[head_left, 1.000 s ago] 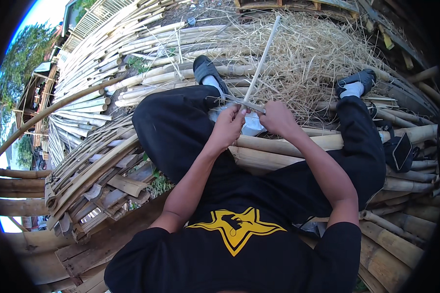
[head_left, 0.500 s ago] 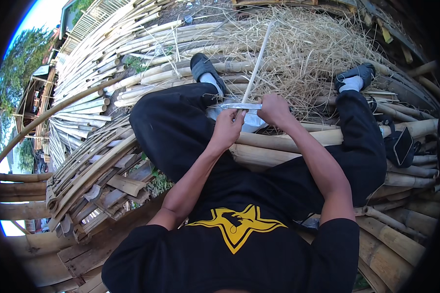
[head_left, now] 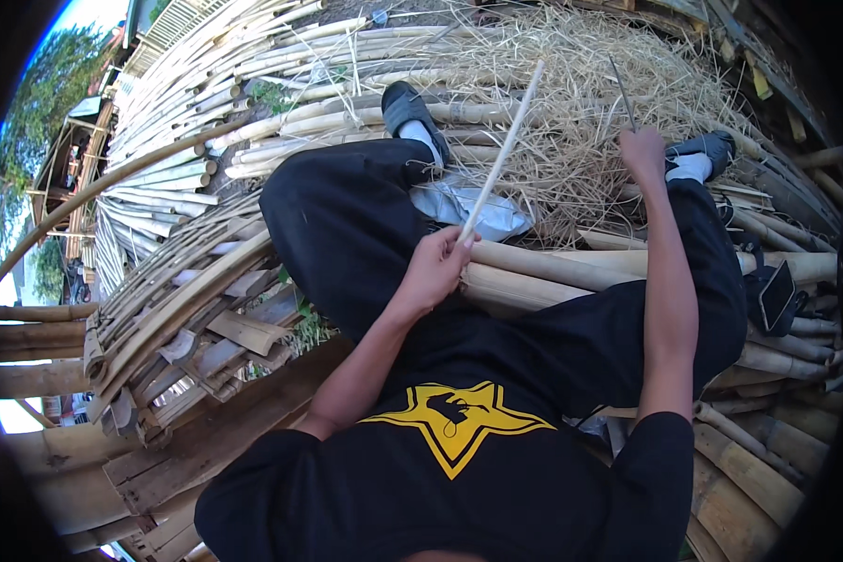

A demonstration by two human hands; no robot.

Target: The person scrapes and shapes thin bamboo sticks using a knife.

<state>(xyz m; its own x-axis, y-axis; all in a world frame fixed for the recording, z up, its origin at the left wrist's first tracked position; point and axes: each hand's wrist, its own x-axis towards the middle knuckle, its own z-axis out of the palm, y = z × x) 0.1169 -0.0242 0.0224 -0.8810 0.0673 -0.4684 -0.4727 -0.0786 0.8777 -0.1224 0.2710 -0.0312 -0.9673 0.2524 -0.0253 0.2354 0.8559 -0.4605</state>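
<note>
Shirt [head_left: 347, 496]: black, yellow star on the chest, nearest thing in view.
Trousers [head_left: 347, 206]: black; left knee bent outward, right leg running far right.
Slats [head_left: 192, 304]: split bamboo, stacked at left beside the left knee.
Left hand [head_left: 437, 269]: in front of the body, fingers closed around the near end of the strip.
Strip [head_left: 508, 145]: thin, pale, straight; tilted far and slightly right from the left hand, far end over the shavings.
Poles [head_left: 557, 265]: thick bamboo, lying between the legs, just right of the left hand.
Sheet [head_left: 496, 217]: crumpled, whitish, just beyond those poles.
Right hand [head_left: 643, 155]: farther out, gripping the knife, just left of the right shoe [head_left: 718, 153].
Knife [head_left: 620, 86]: narrow dark blade pointing far, well apart from the strip.
Shavings [head_left: 571, 117]: loose straw-coloured heap between the feet and beyond.
Pole rows [head_left: 290, 70]: bamboo, laid across far left.
Tree [head_left: 51, 84]: green, farthest left.
</note>
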